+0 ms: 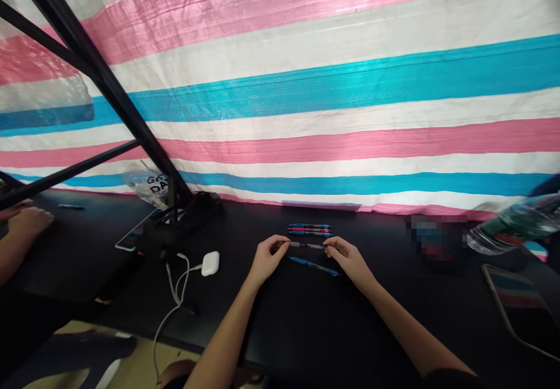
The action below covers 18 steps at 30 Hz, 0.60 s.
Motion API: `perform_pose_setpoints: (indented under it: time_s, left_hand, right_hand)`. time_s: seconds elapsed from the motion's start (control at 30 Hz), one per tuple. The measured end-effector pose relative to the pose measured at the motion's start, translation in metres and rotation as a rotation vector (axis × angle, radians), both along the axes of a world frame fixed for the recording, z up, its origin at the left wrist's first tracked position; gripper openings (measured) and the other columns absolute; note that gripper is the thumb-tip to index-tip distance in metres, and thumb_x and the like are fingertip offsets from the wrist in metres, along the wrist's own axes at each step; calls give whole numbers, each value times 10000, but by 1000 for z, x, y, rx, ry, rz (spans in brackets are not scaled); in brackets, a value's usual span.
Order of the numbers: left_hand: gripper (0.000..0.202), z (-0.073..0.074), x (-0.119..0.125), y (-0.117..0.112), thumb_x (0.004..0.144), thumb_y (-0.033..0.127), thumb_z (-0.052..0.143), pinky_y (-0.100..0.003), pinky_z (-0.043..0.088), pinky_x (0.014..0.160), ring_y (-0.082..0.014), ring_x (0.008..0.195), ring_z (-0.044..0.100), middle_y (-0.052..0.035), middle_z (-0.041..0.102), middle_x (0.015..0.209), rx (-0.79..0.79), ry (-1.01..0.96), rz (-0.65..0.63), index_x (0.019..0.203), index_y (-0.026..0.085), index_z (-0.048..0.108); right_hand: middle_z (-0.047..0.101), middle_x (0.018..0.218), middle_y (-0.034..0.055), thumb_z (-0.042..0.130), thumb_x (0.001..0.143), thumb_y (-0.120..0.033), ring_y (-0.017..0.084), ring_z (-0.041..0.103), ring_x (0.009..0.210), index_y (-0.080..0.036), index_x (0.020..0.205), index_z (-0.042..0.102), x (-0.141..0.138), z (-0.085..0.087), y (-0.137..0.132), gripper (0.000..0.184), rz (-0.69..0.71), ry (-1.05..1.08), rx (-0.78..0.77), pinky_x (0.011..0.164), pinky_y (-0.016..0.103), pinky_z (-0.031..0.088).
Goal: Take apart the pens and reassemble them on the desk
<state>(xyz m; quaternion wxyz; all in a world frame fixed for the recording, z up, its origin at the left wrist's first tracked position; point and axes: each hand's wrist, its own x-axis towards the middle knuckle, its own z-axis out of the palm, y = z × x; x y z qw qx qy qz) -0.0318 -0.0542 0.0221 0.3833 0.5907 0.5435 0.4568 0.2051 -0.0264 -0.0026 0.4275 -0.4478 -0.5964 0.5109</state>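
Note:
My left hand (268, 256) and my right hand (347, 256) hold a dark pen (307, 245) between them, each pinching one end just above the black table (306, 319). A blue pen (312, 265) lies on the table right under my hands. Just behind, three more pens (310, 230) in blue and red lie side by side near the striped tarp.
A white earbud case (210, 263) with a cable lies left of my hands, beside a black stand base (192, 214) and a phone (131, 237). Another person's hand (26, 223) rests at far left. A phone (520, 307) and plastic bottle (516, 223) lie at right.

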Motion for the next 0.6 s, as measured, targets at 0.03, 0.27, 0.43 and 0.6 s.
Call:
perform_pose_setpoints:
  time_s: [0.03,0.27,0.43,0.6]
  left_hand:
    - [281,0,0,0,804,404,598,-255,431,655,-150,697,562,-38,638,779,3,3,-11,905,154,675]
    - [297,2,-1,-1,807,428,590,-252,408,614,-140,654,511,-46,615,765,91,89,-43,882,170,718]
    - [292,0,3,1,818,397,590,-251,416,617,-136,662,518,-47,622,799,145,119,-28,977,178,700]
    - [353,14,-10,0,851,354,542,-273,473,746,-171,902,598,-87,639,1048,258,55,218,1162,193,590]
  right_hand:
    - [613,768,37,573,785,-478,184,592,744,-191,896,614,0,-1,0,310,20,-14,7,726,323,476]
    - [663,794,36,549,811,-418,182,599,720,-203,951,649,1,2,-1,276,117,-183,47,694,312,467]
    - [675,783,31,557,808,-408,177,605,713,-200,940,665,1,6,-1,269,145,-171,22,701,303,458]
    - [665,773,31,563,809,-409,176,618,739,-190,924,642,2,5,2,259,126,-79,0,737,310,468]
